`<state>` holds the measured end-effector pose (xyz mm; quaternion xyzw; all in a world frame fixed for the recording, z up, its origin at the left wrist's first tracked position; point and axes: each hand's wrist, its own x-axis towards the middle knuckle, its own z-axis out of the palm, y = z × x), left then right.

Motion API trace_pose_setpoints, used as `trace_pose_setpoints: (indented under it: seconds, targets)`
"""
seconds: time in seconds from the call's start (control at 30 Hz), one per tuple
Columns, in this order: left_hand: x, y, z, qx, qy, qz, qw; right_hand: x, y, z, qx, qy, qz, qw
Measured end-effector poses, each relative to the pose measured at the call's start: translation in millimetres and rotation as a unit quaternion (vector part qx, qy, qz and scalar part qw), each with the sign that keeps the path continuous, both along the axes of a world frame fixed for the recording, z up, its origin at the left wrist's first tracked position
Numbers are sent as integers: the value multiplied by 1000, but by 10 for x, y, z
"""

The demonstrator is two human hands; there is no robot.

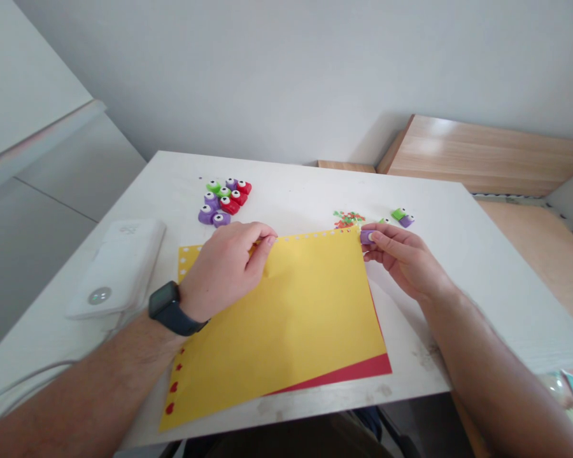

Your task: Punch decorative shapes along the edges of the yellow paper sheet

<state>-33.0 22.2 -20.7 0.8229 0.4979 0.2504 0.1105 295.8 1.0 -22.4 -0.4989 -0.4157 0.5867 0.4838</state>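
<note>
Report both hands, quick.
Left hand: closed, pinching the yellow sheet at its far edge.
Right hand: closed, holding a purple punch at the sheet's far right corner.

Left of centre, I see a smartwatch with a dark, round-cornered face and navy strap; both forearms are bare. Dark clothing shows bottom centre.

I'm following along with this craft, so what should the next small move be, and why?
Probably squeeze the purple punch, if the paper is seated: the right hand holds it at the yellow sheet's upper right corner, where the row of holes leads, with the left hand at the top edge.
</note>
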Motion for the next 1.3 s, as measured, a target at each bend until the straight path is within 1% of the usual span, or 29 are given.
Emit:
trace_pose_setpoints:
  seconds: [0.3, 1.0, 1.3]
  targets:
    - [6, -6, 1, 2, 2, 3, 1000, -6, -8, 17, 19, 14, 5, 1000]
    - [-5, 9, -21, -12, 4, 7, 1000, 0, -26, 31, 24, 24, 11, 999]
    - [13, 10, -20, -9, 2, 9, 1000, 10, -19, -1, 27, 6, 5, 1000]
